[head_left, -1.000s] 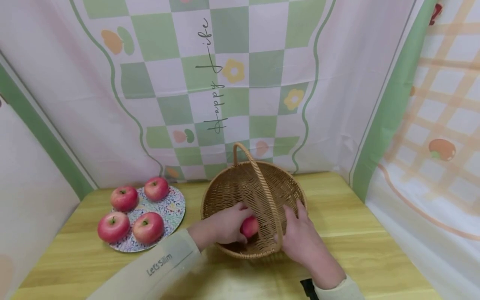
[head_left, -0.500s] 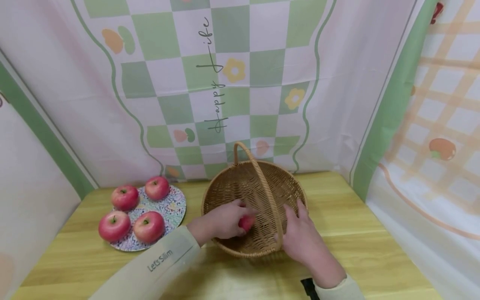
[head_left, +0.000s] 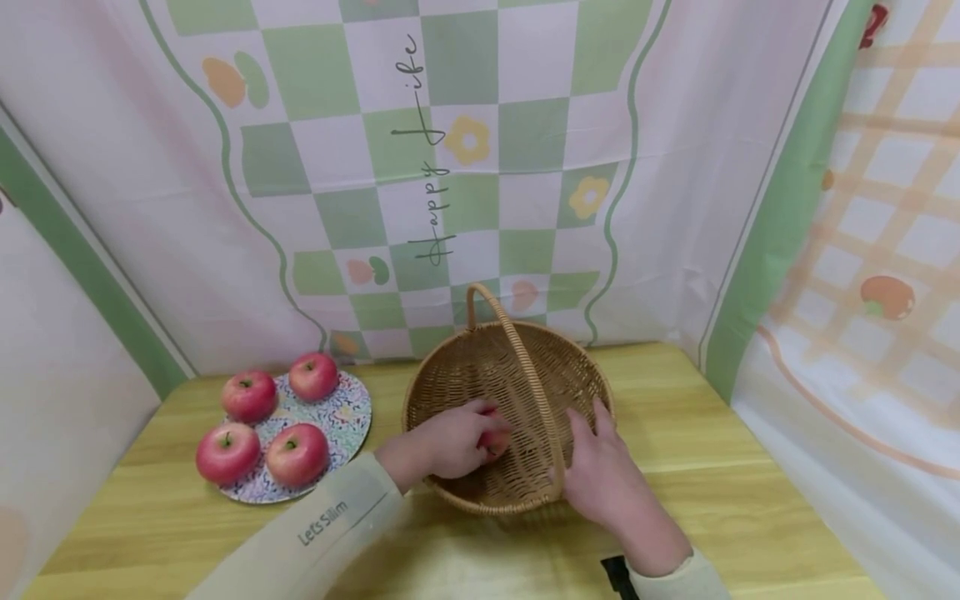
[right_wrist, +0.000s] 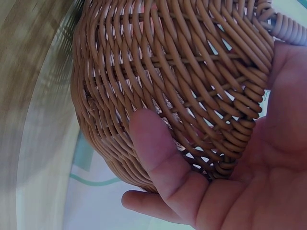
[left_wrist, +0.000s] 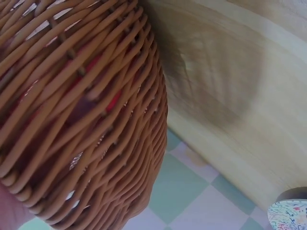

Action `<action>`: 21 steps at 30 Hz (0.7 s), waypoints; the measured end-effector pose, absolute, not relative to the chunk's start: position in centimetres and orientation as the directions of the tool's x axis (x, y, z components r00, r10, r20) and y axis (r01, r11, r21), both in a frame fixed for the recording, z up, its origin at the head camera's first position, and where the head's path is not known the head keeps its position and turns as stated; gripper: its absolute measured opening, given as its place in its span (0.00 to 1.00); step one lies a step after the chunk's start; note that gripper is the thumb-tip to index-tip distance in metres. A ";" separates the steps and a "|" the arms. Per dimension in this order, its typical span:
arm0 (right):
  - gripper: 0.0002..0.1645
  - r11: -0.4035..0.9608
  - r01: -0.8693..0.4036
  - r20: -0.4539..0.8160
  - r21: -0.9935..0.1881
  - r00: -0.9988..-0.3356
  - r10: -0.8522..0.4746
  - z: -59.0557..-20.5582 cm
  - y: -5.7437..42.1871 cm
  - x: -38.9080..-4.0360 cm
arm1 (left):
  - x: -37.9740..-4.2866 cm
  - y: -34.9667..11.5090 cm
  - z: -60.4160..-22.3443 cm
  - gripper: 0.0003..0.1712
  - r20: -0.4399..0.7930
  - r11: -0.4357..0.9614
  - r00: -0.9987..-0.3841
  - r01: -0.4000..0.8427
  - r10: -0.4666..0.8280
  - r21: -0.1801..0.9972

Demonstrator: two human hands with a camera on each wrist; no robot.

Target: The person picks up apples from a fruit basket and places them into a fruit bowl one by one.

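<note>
A woven wicker basket [head_left: 573, 367] with an arched handle [head_left: 525, 358] stands tilted toward me on the table. My left hand [head_left: 450, 440] reaches inside it, fingers curled around a red apple [head_left: 495, 442] near the bottom. Through the weave in the left wrist view, red shows behind the basket wall [left_wrist: 120, 143]. At the basket's right side my right hand [head_left: 607, 487] grips the rim beside the handle's base. The right wrist view has fingers of this right hand [right_wrist: 225, 191] against the outside of the wicker [right_wrist: 168, 81].
To the left, a round patterned plate [head_left: 354, 408] carries several red apples [head_left: 297, 455]. The wooden table [head_left: 675, 400] ends at a hanging green-and-white checked cloth [head_left: 457, 200] behind the basket. Patterned cloths [head_left: 862, 333] also hang at the sides.
My left hand has shifted slightly left within the basket with the apple, which has turned so its stem end now shows. The right hand and basket stay in place.
</note>
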State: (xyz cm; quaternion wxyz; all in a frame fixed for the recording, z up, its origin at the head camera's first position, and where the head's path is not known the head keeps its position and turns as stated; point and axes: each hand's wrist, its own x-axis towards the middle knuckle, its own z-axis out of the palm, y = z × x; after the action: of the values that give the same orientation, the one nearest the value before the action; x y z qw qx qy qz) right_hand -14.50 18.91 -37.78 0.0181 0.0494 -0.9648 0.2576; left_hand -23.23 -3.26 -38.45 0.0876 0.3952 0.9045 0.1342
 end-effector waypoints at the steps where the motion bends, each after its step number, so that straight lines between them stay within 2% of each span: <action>1: 0.51 0.862 -0.104 0.060 -0.496 -0.995 -0.085 -37.8 18.9 -14.5 | -23.3 -3.3 -38.5 0.26 -0.047 0.650 -0.673 0.690 0.738 0.317; 10: 0.50 0.856 -0.092 0.047 -0.508 -0.996 -0.079 -37.7 18.8 -14.5 | -23.4 -2.9 -38.7 0.25 -0.061 0.710 -0.732 0.631 0.678 0.314; 15: 0.50 0.859 -0.097 0.053 -0.503 -0.995 -0.081 -37.7 18.8 -14.5 | -23.7 -2.7 -39.2 0.27 -0.034 0.693 -0.719 0.655 0.694 0.301; 21: 0.50 0.860 -0.089 0.052 -0.502 -0.996 -0.073 -37.7 18.8 -14.5 | -23.8 -2.6 -39.3 0.20 -0.013 0.674 -0.697 0.688 0.717 0.271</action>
State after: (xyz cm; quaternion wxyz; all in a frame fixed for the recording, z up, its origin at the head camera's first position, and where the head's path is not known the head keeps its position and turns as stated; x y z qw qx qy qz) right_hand -14.54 18.82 -37.74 0.0154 0.0421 -0.9643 0.2608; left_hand -23.75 -2.57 -39.30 0.0592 0.3847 0.9129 0.1233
